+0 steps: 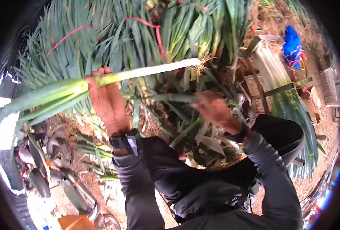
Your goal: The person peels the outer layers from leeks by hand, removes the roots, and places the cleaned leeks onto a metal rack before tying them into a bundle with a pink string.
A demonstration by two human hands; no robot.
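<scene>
My left hand [107,100] is closed around a leek [154,70] where the white shank turns into green leaves. The leek lies nearly level, its roots pointing right and its leaves fanning out to the left. Below the white shank is my right hand [215,109], smeared by motion, with its fingers bent together. A blurred green leek leaf [174,98] runs leftward from those fingers and seems pinched in them. Loose leaves and trimmings [206,140] lie beneath, between my legs.
Leek bundles [101,38] tied with pink string fill the far side. On the right, cleaned leeks [271,69] rest in a metal frame [262,90], near a blue bundle [291,46] with pink strands. More leeks [97,151] and a motorbike [76,191] are at lower left.
</scene>
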